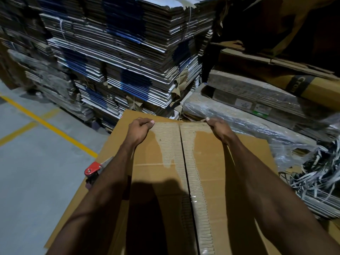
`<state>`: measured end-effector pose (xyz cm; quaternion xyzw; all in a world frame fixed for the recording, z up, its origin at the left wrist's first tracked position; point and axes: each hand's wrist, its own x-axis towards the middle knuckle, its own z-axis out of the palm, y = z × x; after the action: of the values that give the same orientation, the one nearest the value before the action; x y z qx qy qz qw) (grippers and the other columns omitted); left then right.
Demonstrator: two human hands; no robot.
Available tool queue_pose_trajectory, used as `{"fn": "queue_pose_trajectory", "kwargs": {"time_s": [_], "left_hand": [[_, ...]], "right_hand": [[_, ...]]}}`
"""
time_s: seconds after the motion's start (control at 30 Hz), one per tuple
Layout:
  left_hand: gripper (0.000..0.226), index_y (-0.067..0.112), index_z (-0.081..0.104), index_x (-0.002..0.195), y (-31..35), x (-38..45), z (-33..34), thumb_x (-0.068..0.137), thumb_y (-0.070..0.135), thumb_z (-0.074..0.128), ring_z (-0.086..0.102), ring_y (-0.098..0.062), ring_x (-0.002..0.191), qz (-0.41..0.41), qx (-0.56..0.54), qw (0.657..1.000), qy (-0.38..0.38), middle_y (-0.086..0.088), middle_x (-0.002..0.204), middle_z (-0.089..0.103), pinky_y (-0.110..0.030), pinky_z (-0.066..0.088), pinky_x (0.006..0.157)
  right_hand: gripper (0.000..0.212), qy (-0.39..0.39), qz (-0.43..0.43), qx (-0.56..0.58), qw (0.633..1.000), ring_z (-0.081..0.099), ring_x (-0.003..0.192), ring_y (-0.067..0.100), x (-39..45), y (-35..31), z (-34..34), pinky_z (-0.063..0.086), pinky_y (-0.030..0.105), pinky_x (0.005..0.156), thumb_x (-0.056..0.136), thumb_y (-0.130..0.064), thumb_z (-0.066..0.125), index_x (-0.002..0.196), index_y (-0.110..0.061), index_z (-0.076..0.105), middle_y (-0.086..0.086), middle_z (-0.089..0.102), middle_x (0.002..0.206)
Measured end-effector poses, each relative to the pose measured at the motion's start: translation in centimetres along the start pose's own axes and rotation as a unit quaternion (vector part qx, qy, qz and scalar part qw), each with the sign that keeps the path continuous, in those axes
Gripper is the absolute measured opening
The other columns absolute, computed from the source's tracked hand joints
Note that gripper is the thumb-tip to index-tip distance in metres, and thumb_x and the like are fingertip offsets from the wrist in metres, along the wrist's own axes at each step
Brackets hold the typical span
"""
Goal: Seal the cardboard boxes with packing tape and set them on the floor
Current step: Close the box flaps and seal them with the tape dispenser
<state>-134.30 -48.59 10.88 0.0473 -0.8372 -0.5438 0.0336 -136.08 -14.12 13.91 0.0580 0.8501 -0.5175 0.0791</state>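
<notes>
A brown cardboard box lies in front of me with its two top flaps meeting along a centre seam. The paper skin is torn off beside the seam, baring the corrugation. My left hand grips the far edge of the left flap, fingers curled over it. On the right flap's far edge my right hand grips the same way. A red tape dispenser rests on a flat cardboard sheet under the box, partly hidden by my left forearm.
Tall stacks of flattened cartons stand just beyond the box. Plastic-wrapped carton bundles and loose strapping lie at the right. Grey floor with yellow lines spreads to the left.
</notes>
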Motion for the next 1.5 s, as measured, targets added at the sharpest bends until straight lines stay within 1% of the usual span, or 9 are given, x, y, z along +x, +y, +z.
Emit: {"fn": "queue_pose_trajectory", "kwargs": {"time_s": [0.27, 0.47, 0.73, 0.87, 1.0, 1.13, 1.3, 1.4, 1.5], "left_hand": [[0.019, 0.015, 0.082, 0.109, 0.0, 0.7, 0.1, 0.098, 0.025, 0.07, 0.064, -0.02, 0.114, -0.005, -0.034, 0.999, 0.003, -0.002, 0.116, 0.076, -0.036, 0.049, 0.103], [0.03, 0.02, 0.079, 0.112, 0.2, 0.1, 0.1, 0.101, 0.032, 0.053, 0.061, -0.025, 0.102, 0.184, 0.209, 0.96, 0.021, -0.002, 0.106, 0.073, -0.039, 0.046, 0.087], [0.043, 0.034, 0.052, 0.141, 3.0, -0.4, 1.4, 0.099, 0.027, 0.051, 0.054, -0.027, 0.098, 0.176, 0.447, 0.877, -0.027, -0.003, 0.103, 0.048, -0.043, 0.047, 0.08], [0.048, 0.043, 0.041, 0.15, 2.6, -0.6, 1.9, 0.106, 0.027, 0.049, 0.053, -0.022, 0.108, 0.252, 0.45, 0.854, -0.064, 0.0, 0.116, 0.054, -0.045, 0.044, 0.094], [0.051, 0.039, 0.039, 0.153, 2.7, -0.4, 1.9, 0.105, 0.024, 0.05, 0.057, -0.024, 0.113, 0.259, 0.438, 0.856, -0.092, 0.001, 0.125, 0.06, -0.046, 0.046, 0.092], [0.048, 0.028, 0.046, 0.151, 3.0, -0.9, 1.5, 0.103, 0.024, 0.05, 0.056, -0.027, 0.121, 0.247, 0.403, 0.877, -0.093, -0.003, 0.136, 0.061, -0.045, 0.042, 0.101], [0.067, 0.023, 0.055, 0.14, 3.1, -1.1, 0.9, 0.095, 0.062, 0.023, 0.056, -0.025, 0.12, 0.209, 0.389, 0.892, -0.099, -0.004, 0.132, 0.062, -0.044, 0.042, 0.102], [0.071, 0.021, 0.057, 0.139, 3.3, -1.1, 1.3, 0.09, 0.052, 0.016, 0.056, -0.027, 0.122, 0.206, 0.379, 0.898, -0.082, -0.006, 0.134, 0.064, -0.044, 0.041, 0.104], [0.057, 0.021, 0.059, 0.136, 3.1, -0.6, 1.8, 0.092, 0.036, 0.024, 0.057, -0.027, 0.12, 0.196, 0.405, 0.891, -0.058, -0.006, 0.133, 0.066, -0.044, 0.041, 0.103]], "right_hand": [[0.022, 0.035, -0.014, 0.03, 0.999, 0.074, 0.098, 0.025, 1.1, 0.9, 0.5, 0.059, 0.048, 0.092, 0.099, -0.04, 0.065, 0.101, -0.029, 0.083, -0.004, 0.08, 0.098], [0.025, 0.083, -0.043, 0.037, 0.995, 0.046, 0.055, 0.016, 1.2, 1.1, 1.1, 0.038, 0.033, 0.057, 0.095, -0.03, 0.075, 0.071, -0.021, 0.079, -0.004, 0.058, 0.059], [0.027, 0.079, -0.217, -0.29, 0.929, 0.061, 0.106, 0.019, -0.3, -0.4, 1.9, 0.048, 0.039, 0.09, 0.106, -0.028, 0.05, 0.115, -0.022, 0.075, 0.0, 0.072, 0.116], [0.05, 0.055, -0.156, -0.354, 0.921, 0.063, 0.091, 0.023, -0.4, -2.0, 2.5, 0.051, 0.041, 0.089, 0.106, -0.06, 0.037, 0.114, -0.024, 0.072, 0.003, 0.069, 0.097], [0.061, -0.021, -0.158, -0.443, 0.882, 0.063, 0.111, 0.027, -0.8, -5.7, 6.9, 0.039, 0.05, 0.111, 0.108, -0.061, 0.023, 0.129, -0.022, 0.066, 0.009, 0.07, 0.113], [0.052, -0.009, -0.223, -0.416, 0.881, 0.06, 0.121, 0.032, -1.5, -6.2, 12.7, 0.038, 0.051, 0.105, 0.106, -0.05, 0.026, 0.134, -0.027, 0.063, 0.008, 0.068, 0.131], [0.077, -0.018, -0.109, -0.39, 0.914, 0.062, 0.112, 0.028, -0.2, -4.1, 5.8, 0.047, 0.047, 0.102, 0.102, -0.075, 0.015, 0.128, -0.023, 0.066, 0.011, 0.069, 0.125], [0.093, 0.027, -0.054, -0.402, 0.914, 0.062, 0.099, 0.029, 0.3, -1.1, 0.5, 0.048, 0.051, 0.101, 0.088, -0.089, 0.0, 0.099, -0.021, 0.064, 0.015, 0.07, 0.112], [0.08, 0.055, -0.031, -0.501, 0.863, 0.062, 0.119, 0.032, 1.0, -1.7, 1.4, 0.021, 0.062, 0.121, 0.104, -0.067, 0.006, 0.11, -0.017, 0.068, 0.017, 0.07, 0.121]]}}
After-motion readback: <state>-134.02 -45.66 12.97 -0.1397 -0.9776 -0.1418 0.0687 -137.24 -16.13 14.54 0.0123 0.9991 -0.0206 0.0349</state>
